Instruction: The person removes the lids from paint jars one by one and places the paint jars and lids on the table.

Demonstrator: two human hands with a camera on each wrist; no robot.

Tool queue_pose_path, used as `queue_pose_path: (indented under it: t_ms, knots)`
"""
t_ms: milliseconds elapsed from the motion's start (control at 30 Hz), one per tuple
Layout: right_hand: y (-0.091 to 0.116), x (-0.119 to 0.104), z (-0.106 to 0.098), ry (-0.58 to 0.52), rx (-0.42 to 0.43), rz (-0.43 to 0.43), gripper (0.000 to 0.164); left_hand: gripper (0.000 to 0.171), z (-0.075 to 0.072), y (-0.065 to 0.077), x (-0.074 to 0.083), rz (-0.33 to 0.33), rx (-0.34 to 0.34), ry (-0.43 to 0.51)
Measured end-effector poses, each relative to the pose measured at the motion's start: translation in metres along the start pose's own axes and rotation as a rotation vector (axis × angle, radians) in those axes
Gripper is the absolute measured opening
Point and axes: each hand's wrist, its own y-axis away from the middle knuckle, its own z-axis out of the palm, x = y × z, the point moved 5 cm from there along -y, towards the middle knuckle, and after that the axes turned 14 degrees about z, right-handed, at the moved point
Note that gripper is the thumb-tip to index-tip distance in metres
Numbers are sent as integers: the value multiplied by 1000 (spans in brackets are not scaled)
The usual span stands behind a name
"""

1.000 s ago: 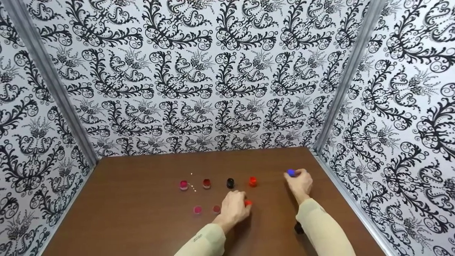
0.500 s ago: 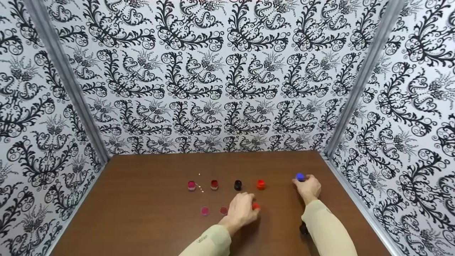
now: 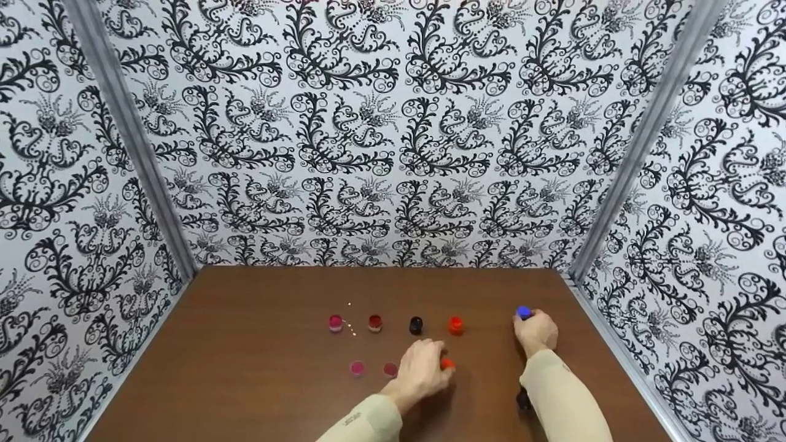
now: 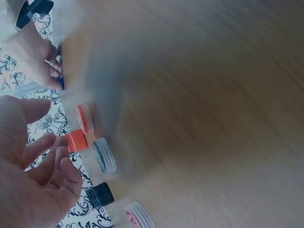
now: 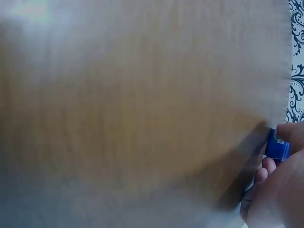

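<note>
In the head view my right hand [image 3: 536, 332] pinches a small blue paint jar [image 3: 523, 312] at the right of the table. The right wrist view shows the blue jar's side [image 5: 277, 145] between thumb and fingers. My left hand [image 3: 422, 368] hovers beside a round orange lid [image 3: 447, 364]. In the left wrist view its fingers are loosely bent with nothing between them. An orange jar [image 3: 455, 325] and a black jar [image 3: 416, 325] stand beyond it. A clear-rimmed dark lid [image 4: 104, 155] shows in the left wrist view; the hand hides it from the head camera.
Farther left stand a dark red jar [image 3: 375, 323] and a pink jar [image 3: 335, 323]. A pink lid [image 3: 357, 368] and a dark red lid [image 3: 390, 369] lie nearer. Patterned walls [image 3: 393, 184] enclose the brown table [image 3: 264, 319]. A black object [image 3: 524, 399] sits by the right sleeve.
The whole head view has shifted, so everything appears farther right. The right hand keeps hold of the blue jar, and the left hand stays beside the orange lid.
</note>
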Motion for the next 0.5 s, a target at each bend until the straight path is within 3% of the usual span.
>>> queue_pose_path:
  t_ms: [200,500]
  knots:
    - [6,2,-4,17,-6,5,51,32,5,-2,7,-8,-51,7]
    - [14,-7,-12,53,-15,-38,52,26,-1,-2,12,28,-2,1]
